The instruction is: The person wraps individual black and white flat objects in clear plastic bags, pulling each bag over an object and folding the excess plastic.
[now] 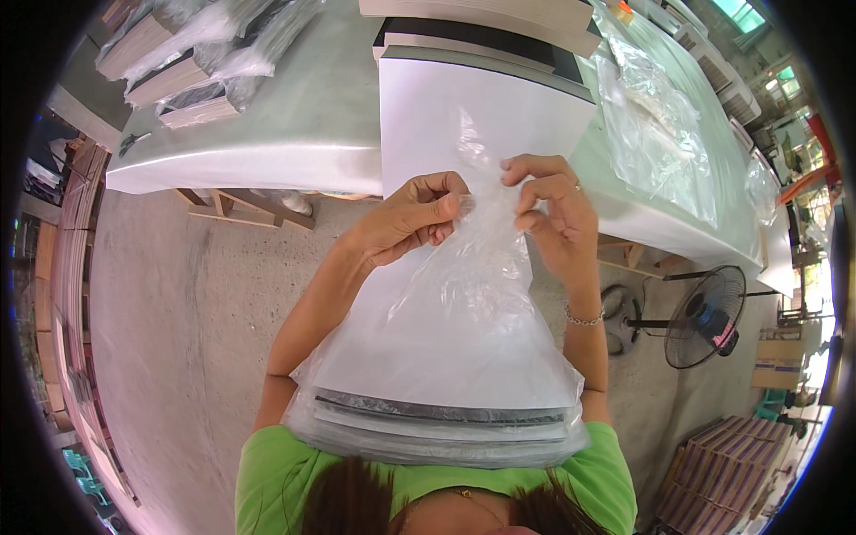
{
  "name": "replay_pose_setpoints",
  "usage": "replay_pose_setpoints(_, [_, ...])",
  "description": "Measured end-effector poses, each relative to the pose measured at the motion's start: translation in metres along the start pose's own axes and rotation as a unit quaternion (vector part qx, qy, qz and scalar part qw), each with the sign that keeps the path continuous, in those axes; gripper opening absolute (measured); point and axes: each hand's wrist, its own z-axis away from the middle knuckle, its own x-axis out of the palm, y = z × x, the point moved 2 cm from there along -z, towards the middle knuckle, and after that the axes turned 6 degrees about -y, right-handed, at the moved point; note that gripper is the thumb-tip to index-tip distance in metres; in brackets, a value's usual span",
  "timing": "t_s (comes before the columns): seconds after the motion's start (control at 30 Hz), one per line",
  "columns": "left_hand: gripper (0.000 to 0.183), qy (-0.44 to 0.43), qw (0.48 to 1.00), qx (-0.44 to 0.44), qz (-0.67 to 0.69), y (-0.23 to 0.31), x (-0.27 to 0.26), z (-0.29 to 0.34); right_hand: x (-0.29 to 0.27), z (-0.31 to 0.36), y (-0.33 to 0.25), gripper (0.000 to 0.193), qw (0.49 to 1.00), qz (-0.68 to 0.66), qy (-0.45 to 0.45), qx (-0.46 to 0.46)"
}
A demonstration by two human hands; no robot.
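Observation:
A clear plastic bag (481, 294) is gathered in front of me, narrowing toward my hands. Inside its wide end, close to my chest, lies a stack of white-faced flat boards (437, 366), with dark and grey layers showing at the near edge. My left hand (419, 214) is closed, pinching the bag's gathered part between thumb and fingers. Just right of the gathered plastic is my right hand (557, 205), its fingers curled but apart; no grip on the film shows. Beyond the hands a large white sheet (428, 107) tops another stack at the table edge.
A pale-covered table (312, 134) stretches ahead. Plastic-wrapped bundles (196, 62) and scissors (134, 143) lie at its left, with loose plastic film (660, 134) at its right. Thick stacks (481, 40) stand at the middle back. A black fan (704, 316) stands at right on the floor.

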Motion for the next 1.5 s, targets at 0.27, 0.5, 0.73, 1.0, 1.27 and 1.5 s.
replay_pose_setpoints(0.27, [0.027, -0.014, 1.000, -0.018, 0.017, 0.000, 0.003, 0.006, 0.010, -0.006, -0.004, 0.029, 0.988, 0.089, -0.078, -0.099])
replay_pose_setpoints(0.5, [0.023, 0.234, 0.969, 0.019, -0.076, 0.003, -0.043, 0.029, -0.032, 0.004, 0.004, 0.021, 0.996, -0.013, 0.050, -0.068])
replay_pose_setpoints(0.73, [0.034, 0.056, 0.981, -0.041, -0.180, 0.026, 0.020, 0.022, -0.006, -0.005, -0.005, 0.034, 0.993, 0.118, -0.004, -0.028])
replay_pose_setpoints(1.0, [0.026, -0.001, 0.994, -0.002, -0.108, 0.004, 0.029, 0.005, -0.014, 0.001, 0.002, 0.018, 0.995, -0.056, 0.021, -0.075])
replay_pose_setpoints(1.27, [0.025, 0.157, 0.968, -0.004, -0.197, -0.001, -0.016, 0.018, -0.024, 0.004, 0.006, 0.013, 0.980, -0.134, 0.078, -0.125])
replay_pose_setpoints(1.5, [0.023, 0.371, 0.739, 0.060, -0.559, 0.035, -0.047, 0.032, -0.041, 0.010, -0.005, 0.019, 0.973, -0.078, 0.214, 0.042])
